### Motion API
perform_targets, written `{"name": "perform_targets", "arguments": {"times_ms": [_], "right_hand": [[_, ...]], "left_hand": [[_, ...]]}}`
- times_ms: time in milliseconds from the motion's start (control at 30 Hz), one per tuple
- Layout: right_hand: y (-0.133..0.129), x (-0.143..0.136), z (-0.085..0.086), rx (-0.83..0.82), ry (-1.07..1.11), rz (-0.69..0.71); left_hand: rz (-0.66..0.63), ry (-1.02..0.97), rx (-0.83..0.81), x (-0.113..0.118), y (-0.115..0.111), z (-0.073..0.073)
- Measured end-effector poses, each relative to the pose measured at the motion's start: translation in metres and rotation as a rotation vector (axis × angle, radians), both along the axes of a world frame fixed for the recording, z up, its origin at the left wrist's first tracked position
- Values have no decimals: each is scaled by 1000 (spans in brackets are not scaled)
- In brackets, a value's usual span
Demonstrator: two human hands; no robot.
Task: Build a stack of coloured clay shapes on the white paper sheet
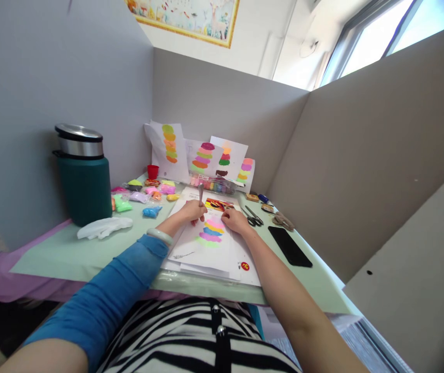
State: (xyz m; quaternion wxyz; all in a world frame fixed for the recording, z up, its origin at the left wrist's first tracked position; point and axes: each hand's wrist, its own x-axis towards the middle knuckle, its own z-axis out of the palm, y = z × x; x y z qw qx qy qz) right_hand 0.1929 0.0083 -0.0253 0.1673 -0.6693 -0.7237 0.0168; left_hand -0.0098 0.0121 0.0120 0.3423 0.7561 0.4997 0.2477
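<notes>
A sheet of white paper (191,247) lies before me, bearing stacked pink, yellow, blue and purple patches of colour. My left hand (193,211) is over its upper left part, closed around a slim, upright, pen-like tool (201,191); its tip is hidden by the fingers, so I cannot tell its exact kind. My right hand (234,219) rests at the sheet's upper right edge, fingers lying on the paper, nothing seen in them. Between and just beyond both hands is a red, yellow and black picture (219,204) on a sheet underneath.
At left stand a green flask (84,186) and a white crumpled tissue (105,227), with several bright packets (152,212) beyond. Scissors (253,217) and a black phone (290,246) lie at right. Painted sheets (175,168) lean against the grey partition (222,98); a red cup (152,171) stands nearby.
</notes>
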Motion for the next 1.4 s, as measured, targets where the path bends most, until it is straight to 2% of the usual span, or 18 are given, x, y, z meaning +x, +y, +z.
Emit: {"name": "perform_targets", "arguments": {"times_ms": [133,367,500,667,800,933,1133,1300,1400], "right_hand": [[1,0,0,-12,-4,-7],[2,1,-2,7,19,11],[1,1,-2,27,44,7],[2,0,-3,151,132,-5],[-1,-4,-1,289,248,162],[-7,-9,2,305,335,321],[-14,-13,8,236,533,377],[-17,-11,11,-36,822,510],[-17,-10,11,-103,983,538]], "left_hand": [[24,9,-28,-1,-1,1],[-47,158,202,-3,4,-2],[-47,197,231,-1,5,-1],[-38,251,282,1,10,-3],[-53,256,301,0,11,-6],[-97,198,293,-2,11,-8],[-164,144,280,-2,10,-8],[-309,67,221,-3,1,-1],[-359,45,194,-2,-2,0]]}}
